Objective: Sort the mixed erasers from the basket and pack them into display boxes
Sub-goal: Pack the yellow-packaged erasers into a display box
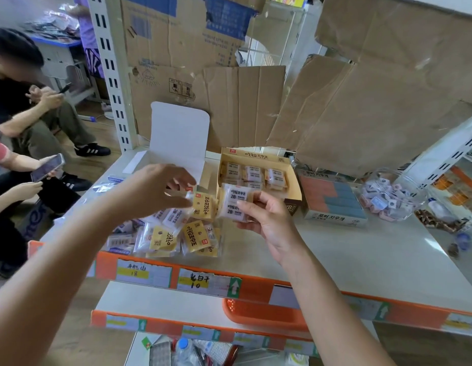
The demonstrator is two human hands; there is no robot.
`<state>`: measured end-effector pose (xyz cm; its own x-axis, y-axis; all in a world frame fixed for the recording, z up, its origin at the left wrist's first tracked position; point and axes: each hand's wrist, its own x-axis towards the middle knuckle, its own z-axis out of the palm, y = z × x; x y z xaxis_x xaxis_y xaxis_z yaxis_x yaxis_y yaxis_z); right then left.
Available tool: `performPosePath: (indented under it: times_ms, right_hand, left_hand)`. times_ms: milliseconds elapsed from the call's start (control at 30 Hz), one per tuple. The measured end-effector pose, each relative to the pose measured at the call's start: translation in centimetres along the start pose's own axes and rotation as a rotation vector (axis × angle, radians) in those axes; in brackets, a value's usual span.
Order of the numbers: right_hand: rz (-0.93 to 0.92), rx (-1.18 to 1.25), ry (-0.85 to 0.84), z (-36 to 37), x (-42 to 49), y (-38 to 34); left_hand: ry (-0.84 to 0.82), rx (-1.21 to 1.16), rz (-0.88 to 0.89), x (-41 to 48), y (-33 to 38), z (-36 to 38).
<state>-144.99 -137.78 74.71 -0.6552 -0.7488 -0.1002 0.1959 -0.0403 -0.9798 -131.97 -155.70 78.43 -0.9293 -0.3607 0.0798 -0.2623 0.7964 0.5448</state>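
The right hand point(266, 220) grips a small stack of white-wrapped erasers point(236, 206), thumb on top and fingers curled beneath, and holds it up just in front of the yellow display box point(256, 154). Beside the stack, the left hand point(155, 188) is blurred, but its fingertips seem to pinch the edge of a yellow-wrapped eraser point(204, 207) above the loose pile point(171, 239) of yellow and white packets on the shelf point(348, 247). The step looks like sorting by wrapper: whites gathered in one hand, yellows picked out with the other. Next, the white stack likely needs setting into the yellow display box, squared up against the white packets already lined in rows there. That box looks only partly filled. Behind the pile stands a white box point(179, 128) with its lid raised; its inside is hidden by the left hand. To the right lie a flat box of orange and blue-grey erasers point(335, 219), tightly packed, and a clear tub point(403, 180) of small loose erasers. An orange basket point(258, 313) sits on the shelf below, its contents out of sight.
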Motion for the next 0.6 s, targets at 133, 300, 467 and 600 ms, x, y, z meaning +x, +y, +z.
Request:
performPosePath:
  times_ms: [133, 300, 467, 600]
  right_hand:
    - [0.019, 0.005, -0.027, 0.8, 0.2, 0.4]
    - [0.025, -0.011, -0.045, 1.5, 0.2, 0.6]
    - [0.025, -0.037, -0.043, 1.7, 0.2, 0.7]
    - [0.028, -0.051, -0.04, 1.8, 0.1, 0.7]
  left_hand:
    - [-0.181, 0.256, -0.076, -0.9, -1.1, -0.6]
    - [-0.207, 0.255, -0.077, -0.8, -1.4, -0.2]
    - [-0.246, 0.266, -0.004, -0.5, -1.6, -0.1]
    - [-0.29, 0.244, 0.044, -0.5, -1.5, 0.0]
